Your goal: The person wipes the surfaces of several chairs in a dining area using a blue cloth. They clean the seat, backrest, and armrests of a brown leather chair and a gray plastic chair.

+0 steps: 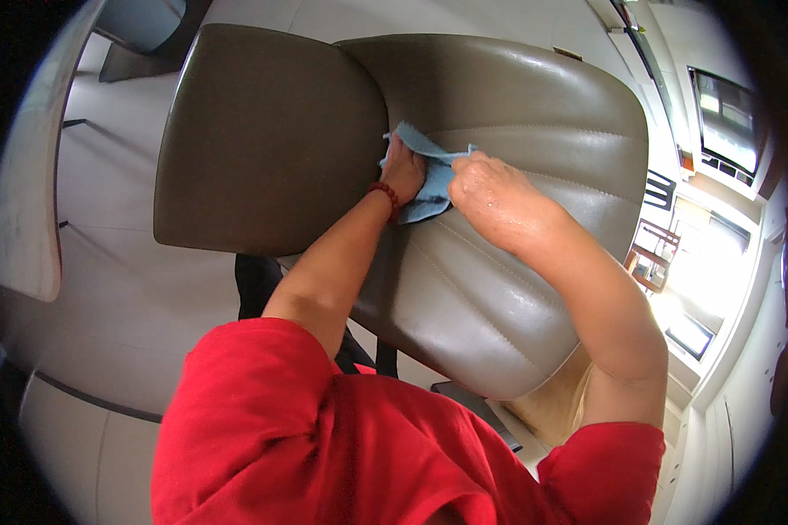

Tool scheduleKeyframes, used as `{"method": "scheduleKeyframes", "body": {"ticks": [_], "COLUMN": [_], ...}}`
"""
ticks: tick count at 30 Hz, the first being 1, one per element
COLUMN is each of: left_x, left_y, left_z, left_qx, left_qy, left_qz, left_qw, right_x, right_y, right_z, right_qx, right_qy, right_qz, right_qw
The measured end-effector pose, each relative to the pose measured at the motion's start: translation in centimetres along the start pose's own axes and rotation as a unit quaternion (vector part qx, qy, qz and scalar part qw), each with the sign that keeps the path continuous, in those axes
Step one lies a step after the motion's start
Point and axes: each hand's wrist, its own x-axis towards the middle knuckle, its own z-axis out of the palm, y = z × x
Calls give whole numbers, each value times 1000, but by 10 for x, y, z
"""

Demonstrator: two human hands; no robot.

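Before me is a chair padded in grey-brown leather-like upholstery, with a smooth seat [269, 144] on the left and a stitched, ribbed backrest [538, 105] on the right. A blue cloth [437, 187] is bunched where the two parts meet. My left hand [404, 172], with a red bead bracelet [386, 195] at its wrist, presses into that seam with the cloth around its fingers; the fingertips are partly hidden. Just right of it, my right hand [489, 197] pinches the cloth's edge over the backrest. Its skin looks wet.
A pale tabletop edge [29, 197] curves along the far left. Dark chair legs [256, 285] show under the seat. Another chair [144, 29] stands at the upper left. Light tiled floor [118, 197] surrounds the chair, and a wooden shelf rack [653, 256] is at the right.
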Motion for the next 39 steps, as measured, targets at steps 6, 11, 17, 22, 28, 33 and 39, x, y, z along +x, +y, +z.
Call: {"method": "scheduleKeyframes", "body": {"ticks": [6,11,17,22,28,33,39], "left_x": [-76,-47,66,42,-52,-80,-35], "left_y": [-5,20,11,-39,-58,-51,96], "left_z": [-21,-26,-10,2,-37,-39,13], "left_qx": [126,46,-40,-30,151,186,113], "left_qy": [-169,-100,83,-42,-286,-276,-134], "left_qz": [-179,-198,-86,-17,-106,-149,-186], "left_qw": [961,974,992,999,940,931,967], "right_x": [4,4,50,58,57,24,-52], "right_y": [-6,4,28,40,8,-18,-5], "right_z": [18,9,13,26,35,17,-44], "right_qx": [124,104,0,89,143,121,67], "right_qy": [-155,-72,92,-32,-104,-107,3], "right_qz": [-5,-60,-13,42,-79,-110,-23], "right_qw": [980,990,996,995,981,981,997]}}
